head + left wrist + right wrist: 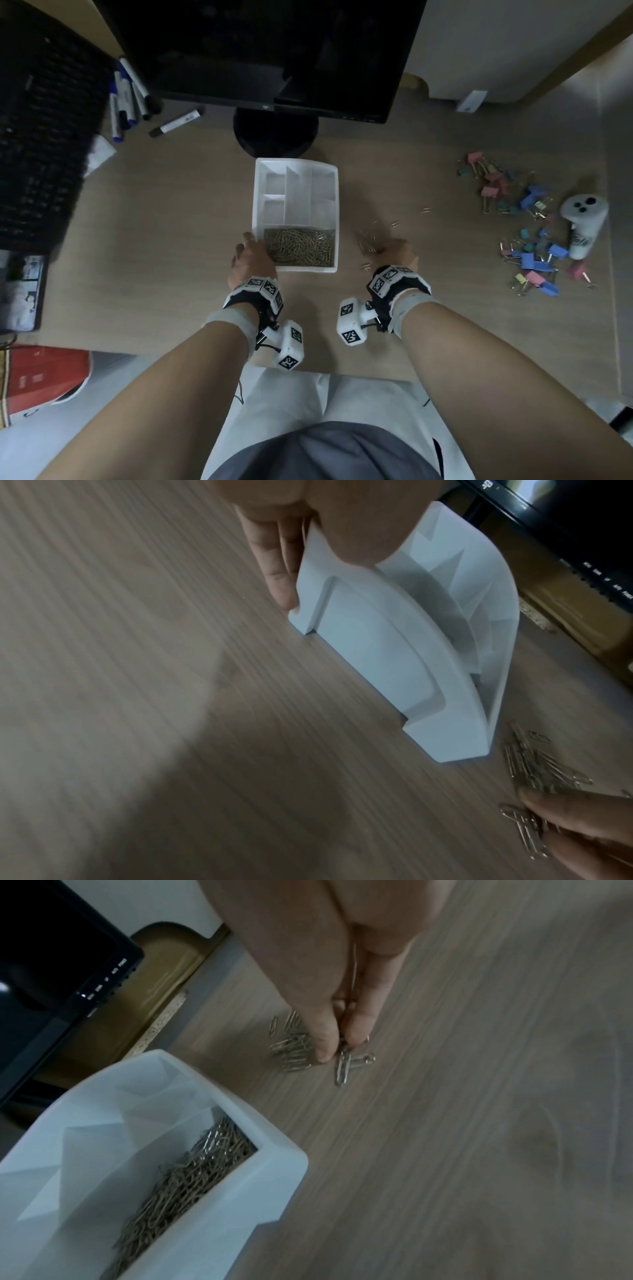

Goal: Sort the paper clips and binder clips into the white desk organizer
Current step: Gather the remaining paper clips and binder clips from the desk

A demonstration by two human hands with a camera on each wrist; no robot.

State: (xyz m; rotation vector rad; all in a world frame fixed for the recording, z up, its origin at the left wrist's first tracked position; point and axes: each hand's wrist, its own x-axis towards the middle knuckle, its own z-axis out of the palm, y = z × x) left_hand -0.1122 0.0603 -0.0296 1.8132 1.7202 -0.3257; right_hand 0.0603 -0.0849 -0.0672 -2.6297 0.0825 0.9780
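The white desk organizer (296, 163) stands mid-desk; its near compartment is full of metal paper clips (298, 246). My left hand (251, 255) grips the organizer's near left corner (308, 593), thumb over the rim and fingers down the outer wall. Just right of the organizer, my right hand (394, 251) is on the desk, and its thumb and fingertips (356, 1031) pinch a few loose paper clips (344, 1066). More loose clips (371, 236) lie scattered beside it. Coloured binder clips (527, 222) lie in piles at the far right.
A monitor (260, 51) and its round stand (275, 133) sit behind the organizer. A black keyboard (41, 144) and several markers (128, 96) are at the left. A white controller (582, 226) lies among the binder clips. The desk's front edge is near my wrists.
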